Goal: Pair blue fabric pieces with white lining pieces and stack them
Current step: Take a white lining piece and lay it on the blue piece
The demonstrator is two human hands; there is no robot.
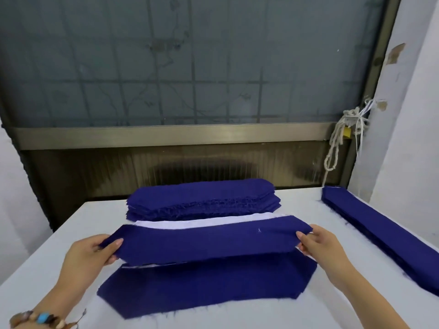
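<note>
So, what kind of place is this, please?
Most likely a sewing or garment workshop. A thick stack of cut blue pieces lies on the white-covered table, a pile of long blue strips lies at the right, and the left hand and right hand hold another blue piece.

Bare table (54, 233) L & near edge free; blue stack (202, 200) blocks rear, strip pile (384, 233) R.

Soft, even, cool light. A faint shadow lies just below the fingers (114, 244), under the held blue piece (209, 238). Beyond the fingers the window (190, 62) looks dim and hazy. Frame edges bow; detail is slightly soft.
</note>
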